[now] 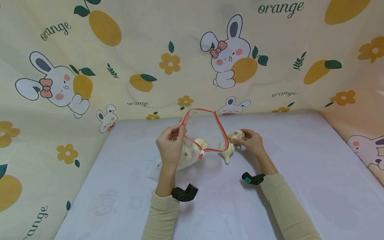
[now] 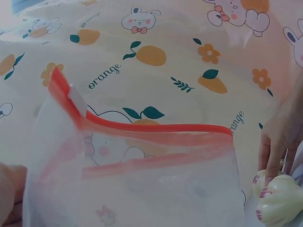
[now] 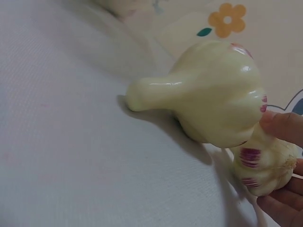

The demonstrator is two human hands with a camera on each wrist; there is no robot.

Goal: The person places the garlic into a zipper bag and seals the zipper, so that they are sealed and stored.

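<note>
My left hand (image 1: 170, 145) grips the rim of a see-through zip bag (image 1: 222, 128) with a red-orange edge and a white slider. The bag's mouth is spread wide, and pale bulbs (image 1: 200, 143) show in its lower part. My right hand (image 1: 254, 144) holds a model garlic bulb (image 3: 265, 165) with purple streaks and a rooty base between thumb and fingers. Right against it, a second garlic bulb (image 3: 215, 94) lies on the table with its stem toward me. The bag's edge overlaps this second bulb in the head view.
A white-covered table (image 1: 120, 193) lies under both hands. Behind and beside it hangs a cream cloth (image 1: 186, 33) printed with rabbits and oranges. Each wrist carries a small black camera (image 1: 184, 193).
</note>
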